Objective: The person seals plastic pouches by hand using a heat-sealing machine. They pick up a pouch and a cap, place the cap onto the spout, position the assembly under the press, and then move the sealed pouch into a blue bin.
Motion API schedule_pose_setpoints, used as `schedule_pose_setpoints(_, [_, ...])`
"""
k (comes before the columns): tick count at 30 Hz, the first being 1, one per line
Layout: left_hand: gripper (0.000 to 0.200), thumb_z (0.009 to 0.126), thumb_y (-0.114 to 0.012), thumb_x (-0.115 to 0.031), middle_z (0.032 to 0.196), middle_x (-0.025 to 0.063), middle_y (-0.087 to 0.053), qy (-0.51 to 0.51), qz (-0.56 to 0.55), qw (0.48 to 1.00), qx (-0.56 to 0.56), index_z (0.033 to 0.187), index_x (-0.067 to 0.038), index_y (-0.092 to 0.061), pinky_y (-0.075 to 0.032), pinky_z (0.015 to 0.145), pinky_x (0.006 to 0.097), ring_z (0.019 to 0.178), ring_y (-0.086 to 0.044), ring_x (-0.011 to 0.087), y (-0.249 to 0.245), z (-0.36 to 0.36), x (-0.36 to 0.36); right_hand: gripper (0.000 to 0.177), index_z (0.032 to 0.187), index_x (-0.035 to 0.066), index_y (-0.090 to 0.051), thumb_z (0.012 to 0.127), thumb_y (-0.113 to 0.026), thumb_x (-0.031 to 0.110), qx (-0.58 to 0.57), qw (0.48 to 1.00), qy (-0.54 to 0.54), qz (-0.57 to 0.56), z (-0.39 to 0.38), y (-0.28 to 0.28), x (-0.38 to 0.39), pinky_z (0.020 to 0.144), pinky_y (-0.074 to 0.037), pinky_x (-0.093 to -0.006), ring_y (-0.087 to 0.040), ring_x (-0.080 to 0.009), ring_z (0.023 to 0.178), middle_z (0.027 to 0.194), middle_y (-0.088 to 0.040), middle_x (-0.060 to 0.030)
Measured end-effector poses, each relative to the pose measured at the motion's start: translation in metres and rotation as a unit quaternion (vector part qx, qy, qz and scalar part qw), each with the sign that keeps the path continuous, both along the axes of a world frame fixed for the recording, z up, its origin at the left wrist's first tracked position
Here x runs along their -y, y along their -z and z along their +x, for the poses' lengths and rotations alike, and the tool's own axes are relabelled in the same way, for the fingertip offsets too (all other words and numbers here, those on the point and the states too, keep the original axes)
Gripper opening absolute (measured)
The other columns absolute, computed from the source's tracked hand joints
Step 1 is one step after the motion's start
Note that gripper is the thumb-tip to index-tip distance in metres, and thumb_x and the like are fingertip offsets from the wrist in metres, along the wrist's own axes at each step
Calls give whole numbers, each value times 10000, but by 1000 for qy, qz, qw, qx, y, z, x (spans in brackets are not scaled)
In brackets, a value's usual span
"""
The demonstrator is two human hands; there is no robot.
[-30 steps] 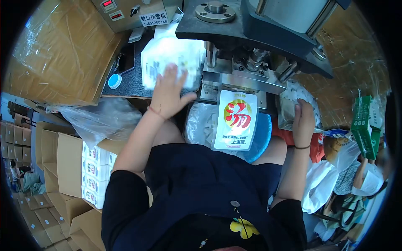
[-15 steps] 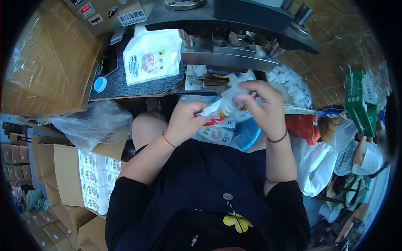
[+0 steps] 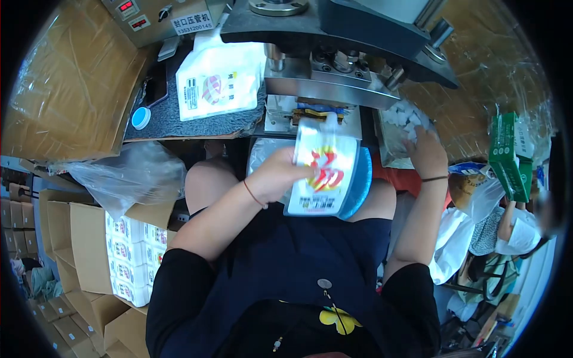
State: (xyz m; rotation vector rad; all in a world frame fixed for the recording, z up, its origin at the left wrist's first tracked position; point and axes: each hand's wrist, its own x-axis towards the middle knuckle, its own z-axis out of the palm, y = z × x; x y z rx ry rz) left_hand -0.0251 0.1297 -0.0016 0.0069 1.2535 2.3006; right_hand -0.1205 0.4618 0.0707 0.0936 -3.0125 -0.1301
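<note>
My left hand (image 3: 277, 174) is closed on the left side of a white spout pouch (image 3: 328, 170) printed in red and yellow. The pouch faces me upright, its narrow spout at the top, over a blue round container (image 3: 363, 182) in front of my lap. Off to the right, my right hand (image 3: 430, 154) reaches into a heap of small white plastic pieces (image 3: 401, 116). Its fingers are bent together at the heap's edge; whatever is between them is too small to make out.
Above the pouch stands a press machine (image 3: 334, 89) with a metal bar. A larger white pouch (image 3: 221, 86) and a blue-and-white cap (image 3: 141, 118) lie on the dark mat at left. An open carton (image 3: 89, 247) holds packed pouches. A green box (image 3: 507, 158) stands at right.
My right hand has left the pouch and moved right to the white pieces. The pouch, crumpled between both hands before, now hangs flat with its printed front showing in my left hand.
</note>
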Motion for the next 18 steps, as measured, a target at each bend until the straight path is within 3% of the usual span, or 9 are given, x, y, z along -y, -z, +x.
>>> schedule_pose_setpoints(7, [321,900,-716,-69,1085,133,-719,-96,-31,994,-49,1190,39,-629,-582,823,334,947,-712,197,-8,-28,12,245,1120,120,-623,883,-682,147,-32,984,-146,-96,-14,23,14,782,-526,-474,-663,-389,964,1045,-664,-158])
schedule_pose_setpoints(8, [342,911,-711,-99,1057,140,-715,-158,-191,959,-134,1205,36,-602,-575,818,334,927,-709,202,-3,-37,31,241,1118,120,-622,884,-677,141,-53,979,-152,-122,-15,25,11,766,-528,-474,-663,-391,936,1033,-664,-160])
schedule_pose_setpoints(10, [417,934,-690,-178,1114,219,-655,-320,-423,831,-168,1251,35,-521,-535,891,379,1016,-677,281,-34,-43,65,233,1114,119,-621,885,-666,127,-90,968,-159,-173,-13,32,5,735,-531,-473,-662,-395,881,1010,-664,-165])
schedule_pose_setpoints(11, [559,918,-707,-221,1311,296,-553,-409,-543,630,-375,1356,28,-464,-471,1014,440,1218,-582,378,-16,-60,99,221,1111,111,-625,893,-658,121,-115,964,-161,-180,-8,33,6,734,-530,-468,-662,-392,873,1006,-668,-164])
schedule_pose_setpoints(12, [608,913,-705,-248,1462,307,-436,-361,-658,507,-424,1417,-6,-466,-401,1097,488,1335,-469,452,-20,-61,119,210,1109,103,-629,900,-650,116,-141,958,-165,-186,-4,31,9,734,-528,-463,-661,-388,866,1002,-671,-164])
schedule_pose_setpoints(14, [611,932,-677,-278,1505,275,-428,-168,-812,368,-420,1461,-55,-466,-400,1102,506,1348,-456,474,1,-43,134,186,1090,81,-634,907,-648,108,-208,938,-177,-211,-3,27,10,729,-525,-448,-659,-377,848,986,-672,-160])
schedule_pose_setpoints(16, [497,968,-626,-263,1492,228,-471,-109,-770,425,-464,1418,-75,-533,-433,1075,498,1329,-485,465,-13,-15,119,162,1059,54,-635,908,-663,105,-283,907,-186,-251,-2,27,7,720,-522,-429,-657,-363,828,962,-668,-154])
schedule_pose_setpoints(17, [364,1009,-576,-207,1331,212,-618,-113,-735,442,-501,1342,-65,-607,-488,1012,471,1218,-587,448,-6,-13,123,163,1056,44,-634,909,-668,104,-242,910,-161,-295,1,27,7,722,-522,-422,-656,-353,827,959,-664,-157])
schedule_pose_setpoints(18, [332,1016,-564,-181,1253,196,-653,-155,-672,565,-453,1320,-61,-623,-507,971,444,1149,-629,401,-1,-9,126,164,1053,33,-634,910,-673,103,-200,909,-136,-340,6,24,10,724,-521,-415,-655,-344,827,956,-661,-159])
